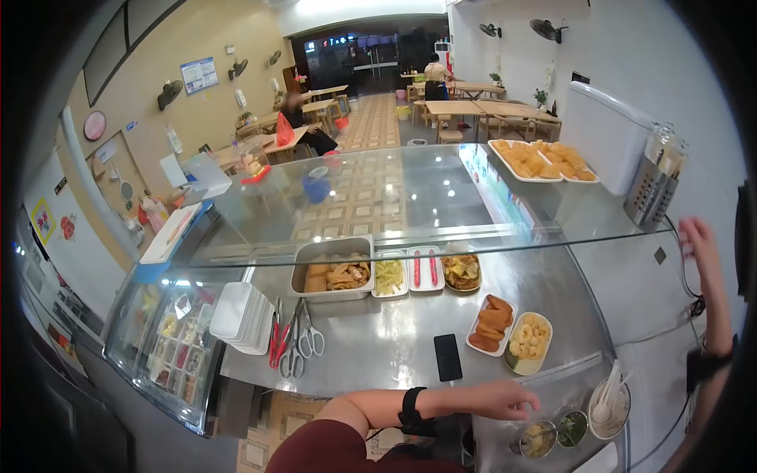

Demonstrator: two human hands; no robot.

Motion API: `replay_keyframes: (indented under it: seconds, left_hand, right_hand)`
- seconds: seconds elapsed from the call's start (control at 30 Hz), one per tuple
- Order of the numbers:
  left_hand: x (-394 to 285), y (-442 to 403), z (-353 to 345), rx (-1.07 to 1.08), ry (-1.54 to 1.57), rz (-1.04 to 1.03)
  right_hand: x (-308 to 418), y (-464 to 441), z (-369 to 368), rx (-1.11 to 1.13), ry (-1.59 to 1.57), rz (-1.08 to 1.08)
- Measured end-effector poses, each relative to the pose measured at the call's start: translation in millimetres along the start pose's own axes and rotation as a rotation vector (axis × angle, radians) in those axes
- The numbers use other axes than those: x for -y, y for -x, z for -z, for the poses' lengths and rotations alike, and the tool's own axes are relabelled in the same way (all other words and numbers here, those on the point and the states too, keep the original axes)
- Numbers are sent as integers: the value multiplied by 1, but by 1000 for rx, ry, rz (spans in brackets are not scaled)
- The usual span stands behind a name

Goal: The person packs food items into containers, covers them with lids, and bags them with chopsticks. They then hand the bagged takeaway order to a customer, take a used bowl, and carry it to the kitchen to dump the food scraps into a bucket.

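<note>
Metal cup (516, 448): yellow bits inside.
Green cup (586, 426): chopped greens, beside it.
Bowl (628, 413): white spoons.
Left hand (505, 400): fingers loosely curled, slightly parted, just beyond the metal cup.
Tray (474, 346): brown fried pieces.
Right hand (697, 240): fingers bent, parted, near the perforated holder (646, 193) of upright utensils.

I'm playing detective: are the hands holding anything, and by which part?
Nothing seems held: the left hand and right hand both look empty.
</note>
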State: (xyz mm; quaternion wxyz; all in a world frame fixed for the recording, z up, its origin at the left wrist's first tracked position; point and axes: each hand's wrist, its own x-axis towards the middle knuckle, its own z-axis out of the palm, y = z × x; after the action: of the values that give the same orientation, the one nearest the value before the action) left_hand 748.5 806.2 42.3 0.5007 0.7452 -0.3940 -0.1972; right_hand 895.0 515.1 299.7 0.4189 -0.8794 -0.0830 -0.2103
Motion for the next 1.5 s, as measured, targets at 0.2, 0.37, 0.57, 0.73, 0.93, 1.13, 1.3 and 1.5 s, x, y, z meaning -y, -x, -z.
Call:
replay_keyframes:
  seconds: [0.2,0.37,0.57,0.73,0.93,1.13,1.3,1.5]
  left_hand:
    - [32,20,35,-30,10,48]
    - [59,36,51,-81,-41,75]
    - [45,32,70,-13,41,174]
    - [53,29,69,1,115,190]
    - [47,23,80,66,60,244]
    - [63,27,84,23,81,178]
    - [57,35,94,-17,65,238]
    - [69,47,88,-39,139,334]
  right_hand:
    - [-47,-155,-75,-257,110,-23]
    - [-95,-213,-82,-502,573,125]
    - [-79,-196,-60,-661,430,-45]
    - [-53,-173,-39,-774,372,-134]
    - [-70,-210,-17,-783,154,41]
    - [-47,-217,1,-1040,138,203]
    - [27,-194,11,-1159,-288,680]
    - [45,-193,27,-651,174,-13]
